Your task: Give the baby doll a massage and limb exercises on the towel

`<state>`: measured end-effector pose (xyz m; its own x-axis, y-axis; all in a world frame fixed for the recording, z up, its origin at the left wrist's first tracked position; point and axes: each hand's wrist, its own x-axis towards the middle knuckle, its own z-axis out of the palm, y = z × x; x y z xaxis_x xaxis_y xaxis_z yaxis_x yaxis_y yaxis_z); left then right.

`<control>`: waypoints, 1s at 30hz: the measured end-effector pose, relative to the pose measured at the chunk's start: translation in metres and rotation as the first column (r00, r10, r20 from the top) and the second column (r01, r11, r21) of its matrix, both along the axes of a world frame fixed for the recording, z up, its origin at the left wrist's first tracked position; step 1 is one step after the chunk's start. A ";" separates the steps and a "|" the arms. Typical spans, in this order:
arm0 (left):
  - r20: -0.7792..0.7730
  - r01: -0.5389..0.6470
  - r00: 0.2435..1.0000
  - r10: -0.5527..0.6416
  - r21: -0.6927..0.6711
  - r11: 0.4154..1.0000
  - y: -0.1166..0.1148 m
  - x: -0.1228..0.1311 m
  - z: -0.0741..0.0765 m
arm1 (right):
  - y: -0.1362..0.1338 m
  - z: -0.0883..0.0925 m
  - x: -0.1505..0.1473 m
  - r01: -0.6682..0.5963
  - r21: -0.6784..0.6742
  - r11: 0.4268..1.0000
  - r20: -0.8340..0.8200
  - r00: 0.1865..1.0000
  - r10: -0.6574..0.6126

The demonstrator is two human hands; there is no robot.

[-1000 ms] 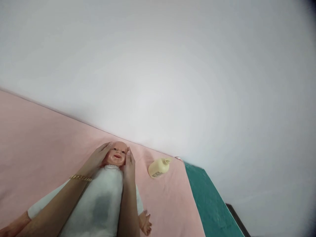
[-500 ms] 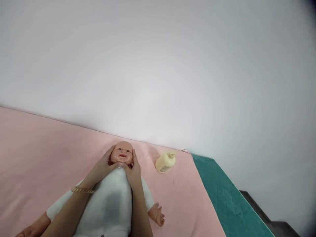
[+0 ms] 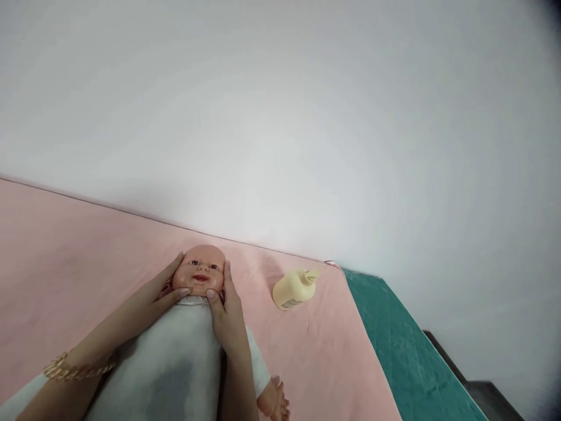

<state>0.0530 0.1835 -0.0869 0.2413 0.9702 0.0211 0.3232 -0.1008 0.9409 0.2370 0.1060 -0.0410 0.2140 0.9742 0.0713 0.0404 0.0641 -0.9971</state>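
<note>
A baby doll [image 3: 175, 362] in a white garment lies on its back on a pink sheet [image 3: 65, 257], head toward the wall. My left hand [image 3: 153, 295] cups the left side of the doll's head [image 3: 199, 270], fingers along the cheek and thumb under the chin. On the other side my right hand [image 3: 225, 313] presses the head the same way, thumb near the chin. Both hands are wrapped round the head. A gold bracelet [image 3: 74, 368] circles my left wrist.
A pale yellow pump bottle [image 3: 293, 288] lies on its side on the pink sheet right of the doll's head. The sheet covers a teal mattress [image 3: 403, 356] that shows at the right. A plain white wall [image 3: 280, 117] rises behind.
The view has shifted a little. My hands have slid lower on the doll's face, thumbs now at the chin, and my left forearm has drawn back toward me.
</note>
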 end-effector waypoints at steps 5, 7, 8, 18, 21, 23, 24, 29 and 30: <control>-0.067 0.073 0.996 -0.064 0.139 0.988 0.005 -0.009 -0.027 | -0.001 0.000 0.007 -0.078 -0.027 0.997 0.096 0.992 0.080; -0.057 0.085 0.995 -0.077 0.145 0.986 0.005 -0.009 -0.030 | 0.000 0.000 0.008 -0.106 -0.044 0.993 0.129 0.985 0.111; -0.033 0.097 0.995 -0.094 0.126 0.987 0.005 -0.009 -0.030 | 0.000 0.000 0.008 -0.114 -0.052 0.992 0.127 0.985 0.119; 0.209 0.064 0.976 -0.055 -0.037 0.997 -0.006 0.013 0.010 | 0.006 -0.014 -0.008 -0.042 -0.075 0.996 -0.031 0.999 0.040; 0.187 0.089 0.979 -0.083 -0.023 0.996 -0.005 0.012 0.005 | 0.007 -0.015 -0.009 -0.019 -0.071 0.997 0.001 1.000 0.019; 0.142 0.084 0.986 -0.085 0.012 0.996 -0.003 0.009 -0.002 | 0.006 -0.013 -0.009 -0.015 -0.066 0.998 0.006 1.000 0.016; 0.118 0.077 0.990 -0.079 0.027 0.997 -0.002 0.008 -0.005 | 0.006 -0.013 -0.009 -0.017 -0.063 0.998 0.004 1.000 0.018; 0.050 0.098 0.994 -0.100 0.043 0.994 0.000 0.001 -0.014 | 0.004 -0.009 -0.005 -0.037 -0.056 0.998 0.031 0.999 0.039; 0.047 0.111 0.992 -0.114 0.048 0.993 0.001 0.001 -0.015 | 0.004 -0.008 -0.004 -0.042 -0.054 0.998 0.053 0.998 0.044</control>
